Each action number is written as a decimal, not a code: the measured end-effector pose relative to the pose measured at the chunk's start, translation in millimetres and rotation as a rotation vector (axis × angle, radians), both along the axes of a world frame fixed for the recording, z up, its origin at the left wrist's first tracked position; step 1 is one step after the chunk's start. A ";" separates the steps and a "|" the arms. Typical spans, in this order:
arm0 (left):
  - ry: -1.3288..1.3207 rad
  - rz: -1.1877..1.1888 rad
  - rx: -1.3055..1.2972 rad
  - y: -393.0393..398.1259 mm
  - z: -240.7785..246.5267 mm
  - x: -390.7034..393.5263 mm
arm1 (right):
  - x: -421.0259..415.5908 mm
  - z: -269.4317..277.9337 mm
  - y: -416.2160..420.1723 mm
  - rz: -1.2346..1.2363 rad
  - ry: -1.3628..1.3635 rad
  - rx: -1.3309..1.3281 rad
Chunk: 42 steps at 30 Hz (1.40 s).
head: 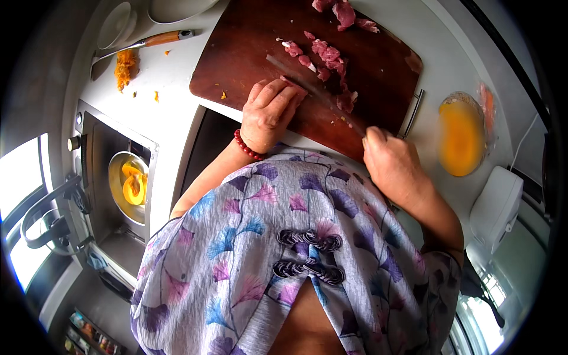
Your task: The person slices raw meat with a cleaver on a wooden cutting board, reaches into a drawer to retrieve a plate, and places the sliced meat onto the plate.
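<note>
My right hand point(388, 159) is closed round the handle of a kitchen knife point(321, 93), whose blade points up and left across a dark red-brown cutting board point(239, 49). My left hand point(268, 108), with a red bead bracelet at the wrist, presses a piece of raw meat point(298, 87) on the board, its fingertips close to the blade. Beyond the blade lie cut pieces of raw meat point(327, 53), and larger pieces point(344, 13) rest at the board's far side.
At left are orange pumpkin scraps point(124, 69), a wooden-handled utensil point(162, 38), a white bowl point(115, 26) and a sink point(120, 242) holding a metal bowl point(114, 177) with pumpkin pieces point(134, 184). A large orange pumpkin piece point(461, 140) lies at right.
</note>
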<state>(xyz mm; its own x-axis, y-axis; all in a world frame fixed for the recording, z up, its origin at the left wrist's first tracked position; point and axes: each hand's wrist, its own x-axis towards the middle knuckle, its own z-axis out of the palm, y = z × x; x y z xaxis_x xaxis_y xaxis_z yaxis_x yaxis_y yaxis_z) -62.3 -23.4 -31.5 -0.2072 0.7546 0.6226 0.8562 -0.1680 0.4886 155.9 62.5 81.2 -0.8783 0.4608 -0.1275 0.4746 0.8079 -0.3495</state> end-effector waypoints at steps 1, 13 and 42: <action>0.007 -0.005 -0.008 -0.9 1.2 -0.2 | 2.3 -1.7 -2.2 0.021 -0.035 -0.010; -0.029 -0.050 -0.062 -0.2 -0.7 -3.3 | -77.4 -15.1 5.9 0.113 0.062 0.014; -0.027 -0.040 -0.028 -2.4 -2.2 -5.1 | -80.5 -18.8 18.8 0.098 0.047 -0.175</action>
<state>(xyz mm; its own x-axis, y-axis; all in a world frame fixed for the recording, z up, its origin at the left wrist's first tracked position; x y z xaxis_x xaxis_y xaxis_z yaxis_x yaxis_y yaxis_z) -67.4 -25.9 -33.7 -0.1932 0.7797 0.5955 0.8356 -0.1874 0.5165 75.4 81.4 62.4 -0.9248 0.3471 -0.1557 0.3763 0.7745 -0.5084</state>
